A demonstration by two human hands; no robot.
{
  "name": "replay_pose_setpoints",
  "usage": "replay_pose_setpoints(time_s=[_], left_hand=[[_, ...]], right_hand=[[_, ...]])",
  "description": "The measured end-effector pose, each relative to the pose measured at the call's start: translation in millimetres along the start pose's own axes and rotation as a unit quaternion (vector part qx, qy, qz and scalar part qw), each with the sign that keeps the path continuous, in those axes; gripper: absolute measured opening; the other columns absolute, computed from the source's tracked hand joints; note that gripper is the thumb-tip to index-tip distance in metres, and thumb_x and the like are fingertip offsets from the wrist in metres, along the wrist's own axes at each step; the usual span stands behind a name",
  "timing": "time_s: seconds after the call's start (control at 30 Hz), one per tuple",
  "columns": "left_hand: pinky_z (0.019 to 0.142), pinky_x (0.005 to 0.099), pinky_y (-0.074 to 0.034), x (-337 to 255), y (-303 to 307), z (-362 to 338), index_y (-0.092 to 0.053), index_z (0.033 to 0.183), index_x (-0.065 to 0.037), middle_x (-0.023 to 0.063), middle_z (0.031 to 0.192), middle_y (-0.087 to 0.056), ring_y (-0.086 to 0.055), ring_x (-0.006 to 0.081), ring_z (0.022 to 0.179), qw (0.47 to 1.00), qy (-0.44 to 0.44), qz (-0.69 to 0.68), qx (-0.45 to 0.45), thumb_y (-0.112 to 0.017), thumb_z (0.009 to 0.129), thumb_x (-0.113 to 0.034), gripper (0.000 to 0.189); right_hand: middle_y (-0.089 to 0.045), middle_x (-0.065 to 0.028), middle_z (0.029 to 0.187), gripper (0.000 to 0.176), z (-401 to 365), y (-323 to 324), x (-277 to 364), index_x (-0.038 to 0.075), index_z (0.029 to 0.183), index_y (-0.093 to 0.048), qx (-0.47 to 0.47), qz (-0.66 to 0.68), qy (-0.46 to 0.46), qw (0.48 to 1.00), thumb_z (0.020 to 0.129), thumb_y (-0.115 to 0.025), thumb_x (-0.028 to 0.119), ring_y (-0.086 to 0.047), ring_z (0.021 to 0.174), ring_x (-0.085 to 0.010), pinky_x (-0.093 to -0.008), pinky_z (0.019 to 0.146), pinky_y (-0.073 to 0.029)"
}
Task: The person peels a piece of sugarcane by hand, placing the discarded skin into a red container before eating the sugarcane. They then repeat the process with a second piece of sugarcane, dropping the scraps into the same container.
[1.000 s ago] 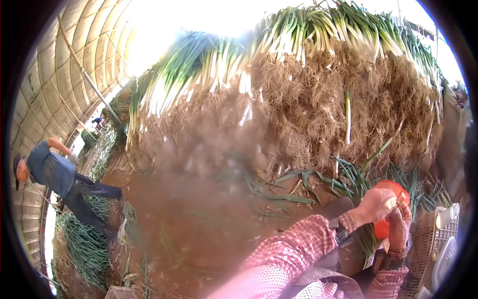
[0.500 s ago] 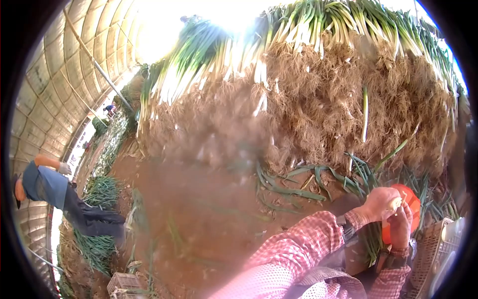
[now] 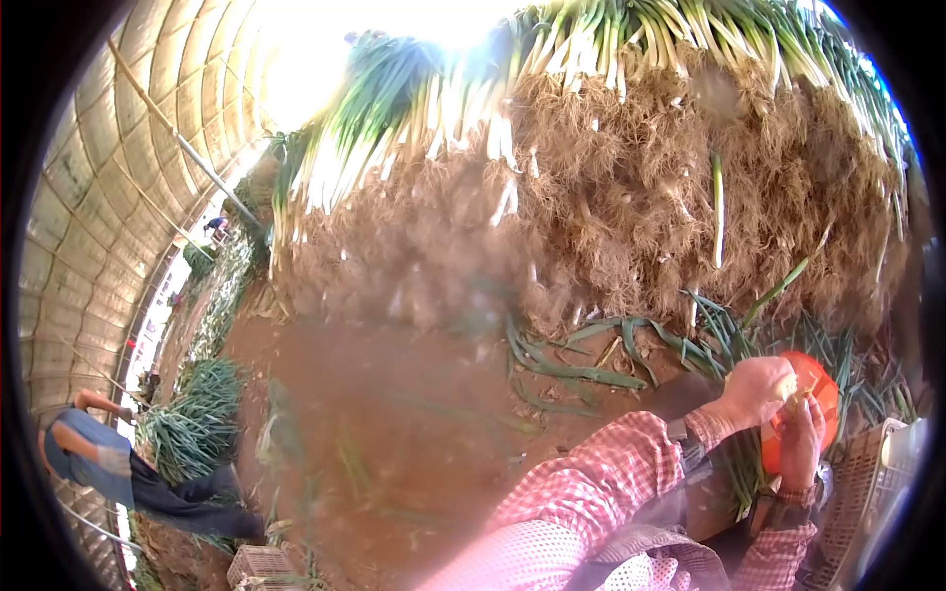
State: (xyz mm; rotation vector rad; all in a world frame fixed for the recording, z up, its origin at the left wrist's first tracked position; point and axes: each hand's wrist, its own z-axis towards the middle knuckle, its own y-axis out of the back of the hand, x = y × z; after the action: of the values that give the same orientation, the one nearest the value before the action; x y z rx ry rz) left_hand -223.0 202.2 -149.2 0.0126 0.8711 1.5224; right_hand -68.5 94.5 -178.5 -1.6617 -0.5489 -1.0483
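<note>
My left hand [image 3: 757, 391] is closed around a small pale piece whose end shows beyond the fingers; its kind I cannot make out. Just right of it and slightly lower, my right hand [image 3: 800, 438] has its fingers pinched up against that piece. Whether they grip the same piece or a separate bit is hidden. Both hands are in front of an orange-red round plastic thing [image 3: 824, 384], which they partly cover. Long green leaves [image 3: 741, 473] lie beside my left wrist.
A tall pile of leeks with shaggy brown roots [image 3: 631, 197] spans the back. Loose leaves [image 3: 601, 374] lie on the brown soil [image 3: 394, 394]. Beside my right arm stands a plastic crate [image 3: 857, 492]. At left a person [image 3: 94, 458] bends near a green bundle [image 3: 192, 419]; another crate [image 3: 261, 563] is lower.
The person at left has moved lower in the view, close to the green bundle. My hands stay together in nearly the same place, with small finger movements.
</note>
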Motion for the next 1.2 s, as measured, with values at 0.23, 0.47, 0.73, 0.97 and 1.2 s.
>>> replay_pose_setpoints(time_s=[0.23,0.47,0.73,0.97,1.2], left_hand=[[0.069,0.0433,-0.052,-4.6,4.7,1.6,-0.062,0.089,-0.006,0.0134,0.086,-0.065,-0.065,0.0371,0.083,0.991,0.094,-0.089,0.036,-0.080,0.078,-0.020,0.025],[0.067,0.0436,-0.052,-9.1,5.6,-0.5,-0.063,0.085,-0.006,0.0141,0.081,-0.065,-0.066,0.0371,0.080,0.986,0.107,-0.121,0.050,-0.080,0.077,-0.022,0.025],[0.065,0.0427,-0.053,-0.2,-8.4,-3.5,-0.062,0.082,-0.008,0.0099,0.077,-0.063,-0.065,0.0336,0.075,0.996,0.030,-0.074,0.028,-0.073,0.076,-0.016,0.014],[0.063,0.0432,-0.054,1.1,1.7,-3.4,-0.064,0.079,-0.010,0.0091,0.079,-0.066,-0.065,0.0307,0.073,0.997,-0.049,-0.038,0.048,-0.066,0.080,-0.020,0.010],[0.062,0.0389,-0.053,-13.2,13.1,13.2,-0.068,0.086,-0.005,0.0117,0.078,-0.067,-0.066,0.0305,0.068,0.981,0.026,-0.180,0.073,-0.073,0.079,-0.012,0.011]], right_hand=[[-0.070,-0.0041,0.104,0.029,-6.1,-3.6,4.5,0.005,0.122,-0.059,0.029,0.002,0.020,0.999,0.096,-0.069,0.015,-0.065,0.082,-0.0105,-0.0227,0.064,-0.051],[-0.070,-0.0022,0.100,0.036,-5.4,5.8,3.9,0.007,0.119,-0.060,0.028,-0.048,0.020,0.998,0.090,-0.077,0.018,-0.064,0.077,-0.0094,-0.0229,0.066,-0.052],[-0.067,0.0008,0.095,0.030,-7.2,-5.8,7.1,0.006,0.119,-0.060,0.031,-0.036,0.012,0.999,0.093,-0.072,0.013,-0.061,0.079,-0.0074,-0.0217,0.067,-0.048],[-0.066,-0.0015,0.103,0.027,-19.6,-43.4,22.0,0.001,0.119,-0.066,-0.007,-0.094,0.014,0.995,0.094,-0.066,0.013,-0.061,0.085,-0.0097,-0.0235,0.076,-0.049],[-0.065,0.0023,0.088,0.023,-21.5,-34.8,23.9,0.006,0.115,-0.064,-0.011,-0.089,0.024,0.996,0.096,-0.069,0.018,-0.060,0.072,-0.0056,-0.0222,0.065,-0.050]])
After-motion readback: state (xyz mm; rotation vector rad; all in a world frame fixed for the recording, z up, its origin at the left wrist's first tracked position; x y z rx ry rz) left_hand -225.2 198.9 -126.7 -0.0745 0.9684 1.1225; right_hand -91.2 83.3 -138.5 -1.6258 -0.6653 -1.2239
